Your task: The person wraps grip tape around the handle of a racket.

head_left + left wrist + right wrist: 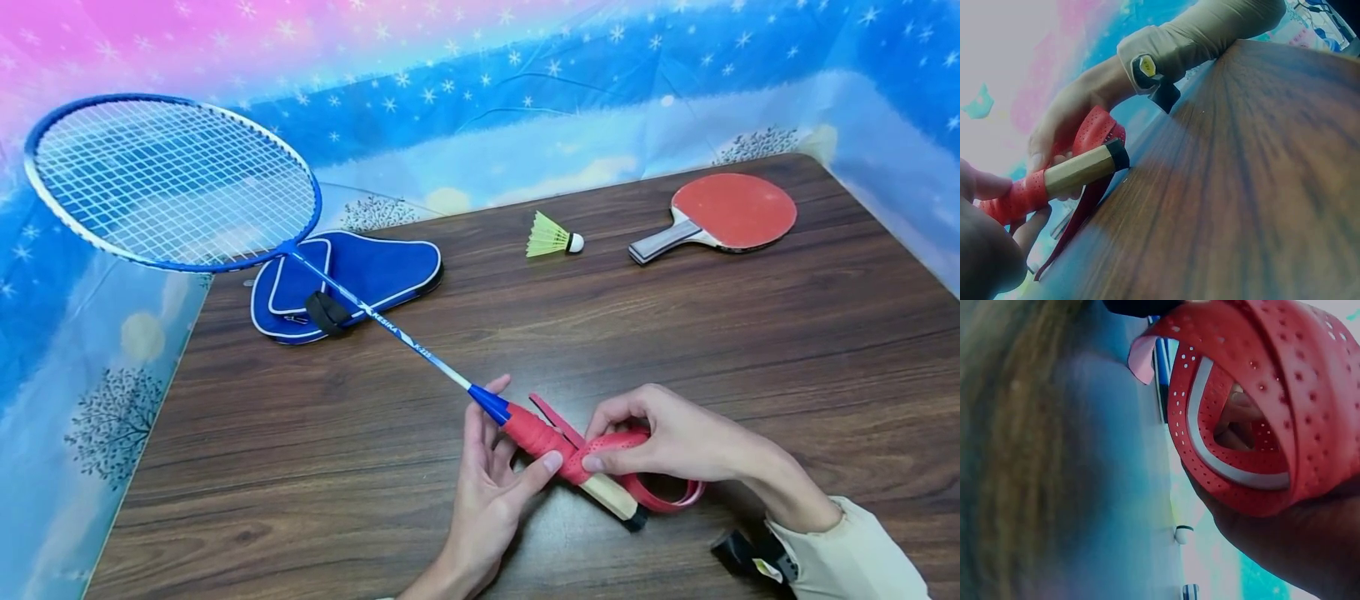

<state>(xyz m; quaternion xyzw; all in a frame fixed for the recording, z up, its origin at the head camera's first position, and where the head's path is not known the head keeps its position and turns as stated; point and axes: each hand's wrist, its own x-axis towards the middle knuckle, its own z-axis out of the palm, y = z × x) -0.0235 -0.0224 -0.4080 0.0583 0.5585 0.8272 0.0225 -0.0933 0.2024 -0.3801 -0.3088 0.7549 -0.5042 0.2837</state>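
Observation:
A blue and white badminton racket [442, 365] slants across the head view, its strung head raised at the upper left. My left hand [487, 492] holds its handle from below, thumb pressed on the red wrapping. Perforated red grip tape [531, 433] winds round the upper handle. Bare pale wood [1080, 171] and a black butt cap [1117, 154] show at the lower end. Between thumb and fingers, my right hand [675, 433] pinches the tape beside the handle. Loose tape loops [1316, 394] hang around that hand, with a light strip along the inner side.
Behind the racket shaft lies a blue zipped case [397, 262] with white piping. Farther back on the brown wooden table [300, 467] are a yellow shuttlecock [551, 236] and a red table tennis bat [738, 212]. A patterned cloth [480, 100] hangs beyond the table edge.

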